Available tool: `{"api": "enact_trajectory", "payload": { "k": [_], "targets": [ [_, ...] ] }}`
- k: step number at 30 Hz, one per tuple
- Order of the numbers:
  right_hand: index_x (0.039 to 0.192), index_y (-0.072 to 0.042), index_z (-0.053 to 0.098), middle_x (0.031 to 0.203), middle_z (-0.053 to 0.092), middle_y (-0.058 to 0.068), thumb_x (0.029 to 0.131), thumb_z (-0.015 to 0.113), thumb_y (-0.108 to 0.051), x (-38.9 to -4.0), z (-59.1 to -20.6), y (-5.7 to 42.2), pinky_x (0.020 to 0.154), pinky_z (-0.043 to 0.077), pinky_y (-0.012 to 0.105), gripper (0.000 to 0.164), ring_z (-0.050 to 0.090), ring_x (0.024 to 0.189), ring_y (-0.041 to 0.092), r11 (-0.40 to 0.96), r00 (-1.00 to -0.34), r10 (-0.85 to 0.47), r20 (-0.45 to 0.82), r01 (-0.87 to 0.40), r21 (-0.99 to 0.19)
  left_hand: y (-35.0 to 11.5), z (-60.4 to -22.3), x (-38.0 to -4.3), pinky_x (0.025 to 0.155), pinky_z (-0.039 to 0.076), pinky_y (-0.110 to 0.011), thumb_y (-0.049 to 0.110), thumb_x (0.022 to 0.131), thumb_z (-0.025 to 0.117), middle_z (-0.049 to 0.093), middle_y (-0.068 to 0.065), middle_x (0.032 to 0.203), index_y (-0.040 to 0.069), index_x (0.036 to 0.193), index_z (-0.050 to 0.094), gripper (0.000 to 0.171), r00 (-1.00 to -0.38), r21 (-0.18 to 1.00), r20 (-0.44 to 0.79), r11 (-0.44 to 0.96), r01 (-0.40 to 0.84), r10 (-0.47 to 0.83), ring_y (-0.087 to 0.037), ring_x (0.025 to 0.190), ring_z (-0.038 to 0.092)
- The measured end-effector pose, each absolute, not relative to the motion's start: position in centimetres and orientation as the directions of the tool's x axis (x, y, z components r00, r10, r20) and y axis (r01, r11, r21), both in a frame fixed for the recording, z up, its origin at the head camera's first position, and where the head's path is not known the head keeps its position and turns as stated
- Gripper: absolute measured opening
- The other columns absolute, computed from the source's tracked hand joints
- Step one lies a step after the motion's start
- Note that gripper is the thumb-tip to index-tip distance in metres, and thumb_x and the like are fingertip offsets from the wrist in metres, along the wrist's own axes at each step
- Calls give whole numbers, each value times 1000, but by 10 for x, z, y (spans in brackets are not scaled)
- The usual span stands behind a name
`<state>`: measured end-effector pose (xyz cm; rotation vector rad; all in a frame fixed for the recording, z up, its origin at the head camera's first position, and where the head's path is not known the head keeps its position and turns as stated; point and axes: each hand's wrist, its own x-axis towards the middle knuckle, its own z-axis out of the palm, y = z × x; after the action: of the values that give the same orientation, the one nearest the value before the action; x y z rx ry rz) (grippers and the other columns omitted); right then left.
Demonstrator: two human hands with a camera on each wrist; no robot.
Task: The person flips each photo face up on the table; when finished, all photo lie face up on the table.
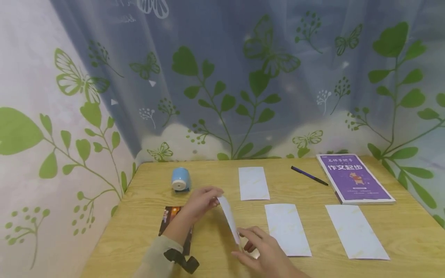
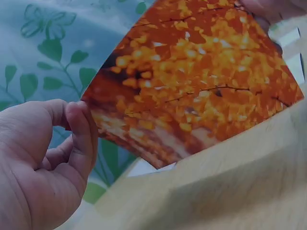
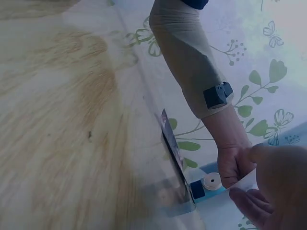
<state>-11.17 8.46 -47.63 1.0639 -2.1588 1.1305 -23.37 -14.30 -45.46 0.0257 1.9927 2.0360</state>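
My left hand (image 1: 205,202) pinches the far end of a photo card (image 1: 227,218) between thumb and fingers. Held on edge above the table, the card shows its white back in the head view. Its printed face (image 2: 192,86), with orange and yellow leaves on branches, fills much of the left wrist view. At the card's near end is my right hand (image 1: 267,251), with thumb and fingers about its edge; the exact contact is partly hidden. Beneath my left forearm lies a dark printed card (image 1: 168,218), partly covered by the arm.
White cards lie at the back middle (image 1: 253,183), right of centre (image 1: 288,229) and farther right (image 1: 357,231). A blue pencil sharpener (image 1: 180,178) stands at the back left. A dark pen (image 1: 309,175) lies beside a purple book (image 1: 356,179). Patterned curtain (image 1: 222,77) hangs behind the table.
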Motion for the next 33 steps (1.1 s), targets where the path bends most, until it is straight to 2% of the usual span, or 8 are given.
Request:
{"api": "enact_trajectory", "payload": {
  "k": [4,7,9,12,18,24,29,33],
  "targets": [
    [125,-1,63,96,71,7,87,77,-9,-111,-470,83,61,55,13,41,70,71,4,300,-726,-366,583,-684,-664,-138,-445,-235,68,51,-17,13,93,61,58,-2,91,-13,116,61,34,-958,982,-188,20,-188,215,-8,72,59],
    [133,-3,58,95,72,9,93,72,-13,-112,-467,84,64,57,16,43,73,75,11,283,-833,-348,431,-532,-798,-137,-441,-238,69,51,-17,18,96,61,60,-2,90,-10,118,62,35,-957,983,-181,29,-179,224,-9,74,60],
    [140,-3,52,96,72,12,95,69,-17,-112,-466,85,66,57,17,50,75,76,16,276,-866,-347,360,-461,-843,-137,-441,-239,71,52,-19,23,97,62,63,-1,89,-7,119,63,37,-956,986,-168,46,-162,242,-9,76,62],
    [146,-1,45,99,73,17,97,67,-18,-114,-468,87,67,57,17,56,76,80,18,295,-874,-363,323,-437,-850,-135,-445,-243,74,53,-22,27,99,63,67,0,89,-7,120,64,40,-947,989,-147,64,-134,284,-10,80,64],
    [144,10,45,116,69,28,99,64,-19,-117,-476,88,69,55,13,57,76,82,17,358,-844,-440,307,-478,-802,-130,-457,-249,80,57,-25,26,99,63,70,-3,94,-10,124,62,44,-936,986,-136,136,-96,324,-10,82,66],
    [145,9,43,100,74,18,96,68,-25,-120,-483,86,67,55,14,65,74,75,12,429,-864,-431,260,-450,-783,-120,-478,-257,76,56,-27,31,96,68,75,-7,94,-2,116,71,38,-952,968,-120,246,-49,282,-12,80,67],
    [139,13,48,107,73,22,92,72,-22,-120,-490,85,64,55,15,63,70,74,9,534,-850,-450,274,-502,-680,-112,-493,-257,61,53,-24,35,93,71,74,-4,88,6,111,73,35,-947,959,-193,251,-127,257,-11,74,65],
    [131,11,57,100,75,16,88,76,-21,-122,-493,83,64,55,17,56,69,76,8,590,-850,-459,260,-510,-626,-108,-500,-255,46,45,-21,39,91,73,73,-3,83,12,108,75,32,-938,948,-259,247,-201,231,-10,65,61]
  ]
}}
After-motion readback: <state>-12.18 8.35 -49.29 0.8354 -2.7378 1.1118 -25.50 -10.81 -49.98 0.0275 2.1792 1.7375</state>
